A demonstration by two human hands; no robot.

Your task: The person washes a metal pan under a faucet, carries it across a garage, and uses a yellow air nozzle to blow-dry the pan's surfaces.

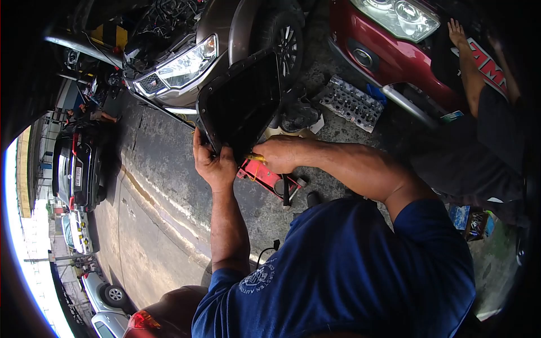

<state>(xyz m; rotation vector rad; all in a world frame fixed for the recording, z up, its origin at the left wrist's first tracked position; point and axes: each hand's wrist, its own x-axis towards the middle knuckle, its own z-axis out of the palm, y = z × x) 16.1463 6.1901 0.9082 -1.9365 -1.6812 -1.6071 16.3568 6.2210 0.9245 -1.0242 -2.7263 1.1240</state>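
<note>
A black, deep metal pan with a flanged rim (242, 104), which looks like an engine oil pan, is held up tilted in front of me. My left hand (216, 166) grips its lower left edge, with the thumb and fingers on the rim. Closed around a yellow-handled tool (256, 158), my right hand (279, 153) is at the pan's lower right corner. The tool's working end is hidden, so its kind cannot be made out.
Behind the pan stands a brown car (222, 28) with its front opened up. A red car (389, 42) is at the right, near another person's arm (470, 67). On the floor are a cylinder head (352, 102) and a red floor jack (270, 177).
</note>
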